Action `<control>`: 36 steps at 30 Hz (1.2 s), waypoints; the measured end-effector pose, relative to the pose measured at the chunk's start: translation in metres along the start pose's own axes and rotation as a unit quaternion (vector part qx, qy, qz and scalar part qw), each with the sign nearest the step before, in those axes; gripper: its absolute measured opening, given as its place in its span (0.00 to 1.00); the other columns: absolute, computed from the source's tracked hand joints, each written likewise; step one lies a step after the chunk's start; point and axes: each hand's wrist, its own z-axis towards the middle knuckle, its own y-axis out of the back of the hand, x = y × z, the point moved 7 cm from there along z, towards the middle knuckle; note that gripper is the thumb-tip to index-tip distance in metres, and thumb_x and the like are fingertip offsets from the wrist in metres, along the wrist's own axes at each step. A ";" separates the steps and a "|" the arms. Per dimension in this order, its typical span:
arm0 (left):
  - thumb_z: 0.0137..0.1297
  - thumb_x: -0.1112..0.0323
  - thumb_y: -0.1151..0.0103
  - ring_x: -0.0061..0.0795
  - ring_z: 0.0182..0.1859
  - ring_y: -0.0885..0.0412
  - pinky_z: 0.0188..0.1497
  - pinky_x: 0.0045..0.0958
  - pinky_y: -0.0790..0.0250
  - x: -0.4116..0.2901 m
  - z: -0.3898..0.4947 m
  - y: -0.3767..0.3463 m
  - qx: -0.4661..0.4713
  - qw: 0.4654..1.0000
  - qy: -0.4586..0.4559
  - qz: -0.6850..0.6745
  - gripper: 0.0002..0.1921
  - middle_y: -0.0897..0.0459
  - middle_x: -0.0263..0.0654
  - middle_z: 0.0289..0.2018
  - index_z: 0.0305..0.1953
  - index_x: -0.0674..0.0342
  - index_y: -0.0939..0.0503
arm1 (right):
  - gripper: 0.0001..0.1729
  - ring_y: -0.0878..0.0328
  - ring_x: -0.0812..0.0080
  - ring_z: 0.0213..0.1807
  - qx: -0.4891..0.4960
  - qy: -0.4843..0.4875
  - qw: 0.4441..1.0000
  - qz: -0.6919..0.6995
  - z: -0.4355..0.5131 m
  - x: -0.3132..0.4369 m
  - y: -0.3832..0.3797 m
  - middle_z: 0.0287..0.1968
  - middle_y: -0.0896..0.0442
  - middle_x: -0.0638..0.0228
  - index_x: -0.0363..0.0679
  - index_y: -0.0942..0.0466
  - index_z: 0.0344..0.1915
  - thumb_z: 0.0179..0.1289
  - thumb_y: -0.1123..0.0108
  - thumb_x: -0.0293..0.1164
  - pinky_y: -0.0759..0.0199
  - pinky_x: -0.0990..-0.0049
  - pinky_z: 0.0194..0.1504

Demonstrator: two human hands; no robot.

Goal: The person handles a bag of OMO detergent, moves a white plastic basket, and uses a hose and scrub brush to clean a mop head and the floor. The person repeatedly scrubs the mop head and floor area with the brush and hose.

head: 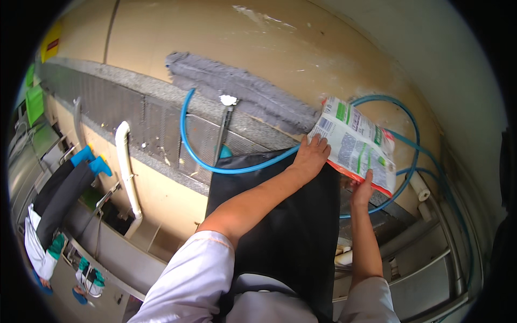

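A white printed plastic bag with green and red-orange markings is held tilted in front of me, above the floor. My left hand grips its left corner, the fingers spread over the printed face. At the lower edge my right hand holds the bag with the thumb on top; its other fingers are mostly hidden beneath. Just left of the bag lies a wide grey mop head with a fluffy fringe. A white clump sits at the joint of its metal handle. The bag's opening cannot be made out.
A blue hose loops past my black apron and behind the bag. A perforated metal drain cover runs along the tan floor. White pipe stands at left. Two other people are farther left; steel fixtures stand at right.
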 end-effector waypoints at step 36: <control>0.53 0.76 0.49 0.25 0.36 0.28 0.36 0.24 0.34 0.188 -0.286 0.164 -0.288 0.587 0.480 -0.585 0.15 0.27 0.38 0.38 0.44 0.66 0.35 | 0.10 0.31 0.80 0.19 0.373 -0.095 0.820 -0.423 -0.244 -0.159 -0.104 0.17 0.29 0.69 0.38 0.29 0.30 0.57 0.55 0.32 0.36 0.81 0.22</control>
